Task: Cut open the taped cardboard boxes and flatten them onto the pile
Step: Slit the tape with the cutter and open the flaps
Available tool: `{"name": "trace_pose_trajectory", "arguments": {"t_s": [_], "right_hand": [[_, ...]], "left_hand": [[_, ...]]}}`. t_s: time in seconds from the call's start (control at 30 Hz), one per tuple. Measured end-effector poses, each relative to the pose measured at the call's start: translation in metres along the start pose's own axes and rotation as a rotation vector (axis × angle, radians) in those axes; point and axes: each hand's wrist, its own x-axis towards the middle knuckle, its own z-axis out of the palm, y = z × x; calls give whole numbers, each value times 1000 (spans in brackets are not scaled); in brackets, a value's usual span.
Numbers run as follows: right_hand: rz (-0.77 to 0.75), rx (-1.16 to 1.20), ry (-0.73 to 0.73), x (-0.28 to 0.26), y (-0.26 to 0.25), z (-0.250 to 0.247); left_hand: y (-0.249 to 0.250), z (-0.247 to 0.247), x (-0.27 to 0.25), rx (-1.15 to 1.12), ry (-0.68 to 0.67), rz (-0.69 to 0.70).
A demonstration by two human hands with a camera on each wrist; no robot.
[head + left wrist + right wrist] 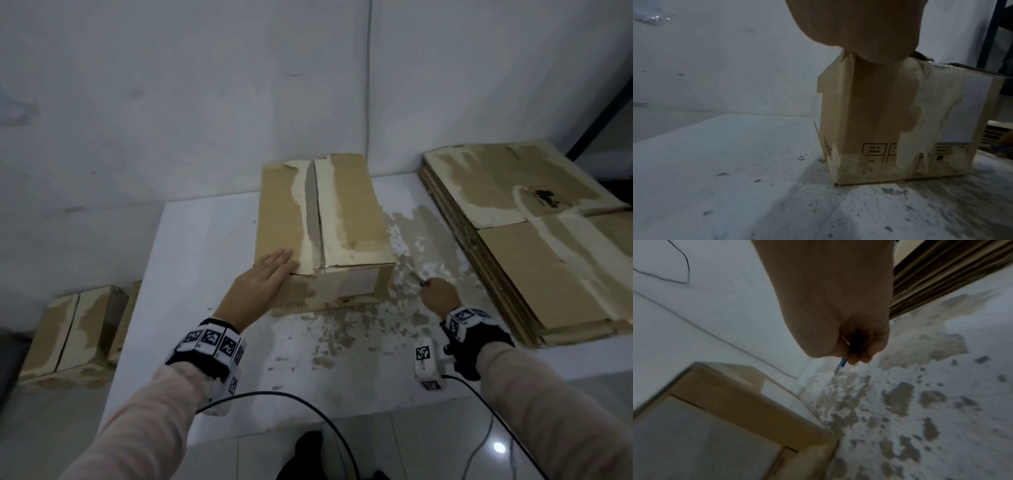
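A closed cardboard box (346, 205) with torn tape along its top seam stands on the white table (205, 240). My left hand (263, 277) lies flat with straight fingers on the box's near left top corner; in the left wrist view the palm (869, 32) rests above the box's front face (890, 121). To the right of the box, my right hand (440, 294) grips a blue utility knife (841, 365), blade out and pointing toward the table. A pile of flattened boxes (548, 240) lies at the right.
Another taped box (72, 332) sits low beyond the table's left edge. Brown paper scraps and residue (376, 322) cover the table around the box. Black cables (308, 404) trail from my wrists over the near edge. A white wall is close behind.
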Motion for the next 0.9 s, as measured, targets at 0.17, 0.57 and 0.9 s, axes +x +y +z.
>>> {"name": "trace_pose_trajectory", "arguments": {"t_s": [0.17,0.57,0.9], "right_hand": [[-38,-48,-99,6,0,18],[-978,-297,213,-39,-110,-18],[-902,167,584,-59,-113,-39]], "left_hand": [[-1,1,1,19,-12,3],[4,-13,0,-119,12,-15],[4,-31,2,-251,176,-445]]}}
